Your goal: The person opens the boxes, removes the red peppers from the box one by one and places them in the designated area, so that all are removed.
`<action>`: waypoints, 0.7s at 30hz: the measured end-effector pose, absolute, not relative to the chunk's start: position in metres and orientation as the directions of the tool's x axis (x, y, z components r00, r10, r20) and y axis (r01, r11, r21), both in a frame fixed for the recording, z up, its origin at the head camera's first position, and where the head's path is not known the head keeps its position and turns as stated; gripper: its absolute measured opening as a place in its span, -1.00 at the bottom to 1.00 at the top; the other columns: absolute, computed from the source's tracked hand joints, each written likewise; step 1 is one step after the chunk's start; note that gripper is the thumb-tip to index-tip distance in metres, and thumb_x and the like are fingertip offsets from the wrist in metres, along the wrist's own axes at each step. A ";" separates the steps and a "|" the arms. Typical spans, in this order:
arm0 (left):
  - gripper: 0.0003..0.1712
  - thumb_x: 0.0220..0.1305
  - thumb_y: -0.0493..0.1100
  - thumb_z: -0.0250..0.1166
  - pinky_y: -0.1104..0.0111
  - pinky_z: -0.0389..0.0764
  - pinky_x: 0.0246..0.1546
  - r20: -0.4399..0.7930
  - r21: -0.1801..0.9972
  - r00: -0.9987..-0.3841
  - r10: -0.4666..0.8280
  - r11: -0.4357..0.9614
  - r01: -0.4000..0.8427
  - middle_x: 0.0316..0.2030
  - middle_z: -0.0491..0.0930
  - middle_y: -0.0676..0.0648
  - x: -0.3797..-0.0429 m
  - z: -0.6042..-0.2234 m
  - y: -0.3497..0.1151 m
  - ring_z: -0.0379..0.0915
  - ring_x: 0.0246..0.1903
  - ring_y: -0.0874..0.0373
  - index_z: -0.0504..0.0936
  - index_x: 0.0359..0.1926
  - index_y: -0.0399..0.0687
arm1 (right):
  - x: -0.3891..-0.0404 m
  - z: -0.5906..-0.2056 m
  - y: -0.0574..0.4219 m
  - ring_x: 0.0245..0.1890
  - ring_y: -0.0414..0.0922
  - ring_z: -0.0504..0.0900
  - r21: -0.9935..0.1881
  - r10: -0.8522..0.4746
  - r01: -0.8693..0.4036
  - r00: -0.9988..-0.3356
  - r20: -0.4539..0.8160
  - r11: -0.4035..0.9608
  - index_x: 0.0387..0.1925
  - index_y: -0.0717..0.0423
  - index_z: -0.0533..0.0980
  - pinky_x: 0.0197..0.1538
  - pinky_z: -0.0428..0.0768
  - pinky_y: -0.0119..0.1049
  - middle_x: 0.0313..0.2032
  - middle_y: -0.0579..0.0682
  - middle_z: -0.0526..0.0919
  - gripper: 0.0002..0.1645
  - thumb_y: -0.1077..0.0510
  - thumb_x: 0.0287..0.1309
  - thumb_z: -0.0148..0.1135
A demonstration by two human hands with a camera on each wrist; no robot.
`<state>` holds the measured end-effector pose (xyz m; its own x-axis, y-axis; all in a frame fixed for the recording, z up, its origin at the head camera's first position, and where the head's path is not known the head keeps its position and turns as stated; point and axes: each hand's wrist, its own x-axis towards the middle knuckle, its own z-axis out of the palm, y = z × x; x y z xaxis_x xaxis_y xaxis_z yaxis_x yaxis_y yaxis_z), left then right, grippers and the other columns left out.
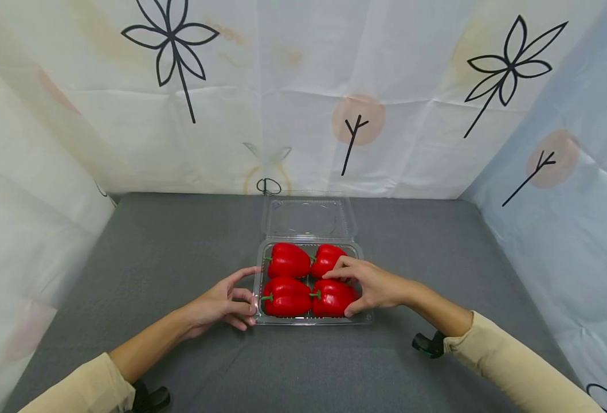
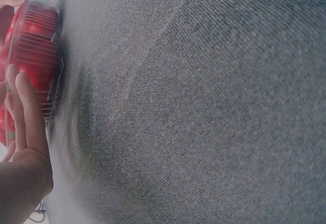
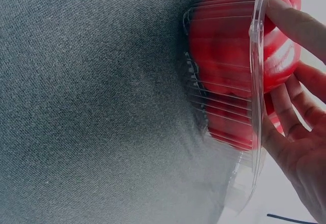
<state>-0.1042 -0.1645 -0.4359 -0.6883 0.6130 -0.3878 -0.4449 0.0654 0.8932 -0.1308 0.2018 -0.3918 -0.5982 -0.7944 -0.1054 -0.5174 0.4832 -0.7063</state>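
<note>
Several red bell peppers with green stems sit in two rows in a clear plastic clamshell container (image 1: pixel 313 322). My right hand (image 1: pixel 380 285) is over its right side and grips the near right bell pepper (image 1: pixel 333 299), thumb at the front and fingers behind. The right wrist view shows that bell pepper (image 3: pixel 279 61) rising above the rim between thumb and fingers. Behind it is the far right bell pepper (image 1: pixel 326 258), partly hidden by the fingers. My left hand (image 1: pixel 218 305) rests its extended fingers against the container's left side, beside the near left bell pepper (image 1: pixel 286 298) and the far left one (image 1: pixel 289 261).
The container's clear lid (image 1: pixel 308 218) lies folded back toward the rear cloth wall (image 1: pixel 303 115). Grey cloth covers the table (image 1: pixel 179 241), and more pale cloth hangs at both sides. A dark strap device (image 1: pixel 428 345) is at the right wrist.
</note>
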 end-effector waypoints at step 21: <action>-0.03 0.29 -0.31 0.32 0.21 0.70 -0.30 -0.378 0.901 -0.693 0.614 0.071 -0.428 -0.32 0.62 -0.09 -0.102 -0.436 -0.165 0.68 -0.35 0.02 -0.05 0.55 0.06 | -0.129 -0.395 0.199 -0.11 -0.16 0.45 -0.711 -0.785 -0.511 -0.612 -0.092 0.482 0.21 0.02 0.51 -0.17 0.59 -0.27 -0.10 -0.18 0.43 -0.25 0.16 -0.11 0.54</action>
